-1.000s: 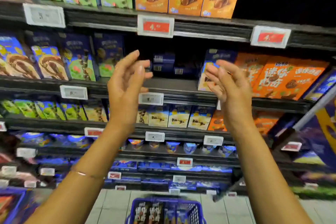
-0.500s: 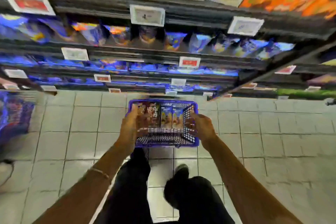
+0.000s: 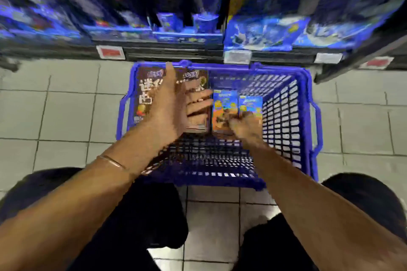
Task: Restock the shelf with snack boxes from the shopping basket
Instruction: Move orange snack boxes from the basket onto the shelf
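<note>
The snack boxes stand upright inside the blue shopping basket point(image 3: 286, 121), packed against its far wall. Two are dark brown boxes point(image 3: 143, 99) with pale lettering, in the basket's far left corner. Right of them stand two smaller blue-and-orange boxes point(image 3: 224, 103), side by side. The near half of the basket shows only its mesh bottom.

The basket sits on a pale tiled floor point(image 3: 66, 116). Just beyond it is the bottom shelf point(image 3: 171, 50), filled with blurred blue packages point(image 3: 259, 33). A red price tag point(image 3: 111, 52) hangs on the shelf edge beyond the basket's left corner. Near to the basket, the person's dark-trousered knees point(image 3: 132, 215) flank it.

The left hand point(image 3: 174, 108) reaches into the basket over the brown boxes and hides much of the right one. Its fingers are straight and spread and grip nothing; blur hides whether they touch the box. A thin bracelet point(image 3: 112, 161) circles that wrist. The right hand point(image 3: 246, 126) is lower in the basket, at the foot of the blue-and-orange boxes, knuckles up. It is too smeared to tell whether it grips one.
</note>
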`<action>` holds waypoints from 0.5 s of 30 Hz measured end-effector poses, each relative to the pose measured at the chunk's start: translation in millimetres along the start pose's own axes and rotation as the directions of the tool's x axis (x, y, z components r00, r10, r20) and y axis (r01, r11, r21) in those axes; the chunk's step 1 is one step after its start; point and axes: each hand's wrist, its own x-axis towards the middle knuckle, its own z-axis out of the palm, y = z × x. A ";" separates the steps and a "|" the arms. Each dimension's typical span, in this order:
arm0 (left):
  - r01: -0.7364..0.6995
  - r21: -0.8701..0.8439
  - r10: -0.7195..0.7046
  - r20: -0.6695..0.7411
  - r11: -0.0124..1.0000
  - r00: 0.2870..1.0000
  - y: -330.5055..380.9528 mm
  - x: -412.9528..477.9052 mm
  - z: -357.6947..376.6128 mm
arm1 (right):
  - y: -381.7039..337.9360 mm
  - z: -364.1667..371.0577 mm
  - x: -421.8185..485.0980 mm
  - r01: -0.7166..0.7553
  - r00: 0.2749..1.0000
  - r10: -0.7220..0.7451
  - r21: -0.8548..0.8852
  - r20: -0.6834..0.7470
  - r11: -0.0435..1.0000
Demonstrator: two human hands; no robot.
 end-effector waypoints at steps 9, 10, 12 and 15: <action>-0.065 -0.008 0.065 -0.051 0.998 0.997 3.5 12.9 33.9 | 13.5 39.4 31.0 0.160 0.982 -0.157 0.022 -0.106 0.987; -0.074 0.002 0.074 -0.053 0.997 0.996 5.1 11.0 37.0 | 14.5 39.4 34.1 0.111 0.988 -0.109 0.013 -0.111 0.994; -0.090 0.018 0.091 -0.051 0.996 0.995 6.8 7.6 40.9 | 12.6 38.8 33.1 0.070 0.991 -0.070 -0.003 -0.111 0.998; -0.123 0.036 0.125 -0.043 0.992 0.991 4.9 6.6 41.8 | 11.3 38.3 32.7 0.074 0.993 -0.069 0.049 -0.091 0.996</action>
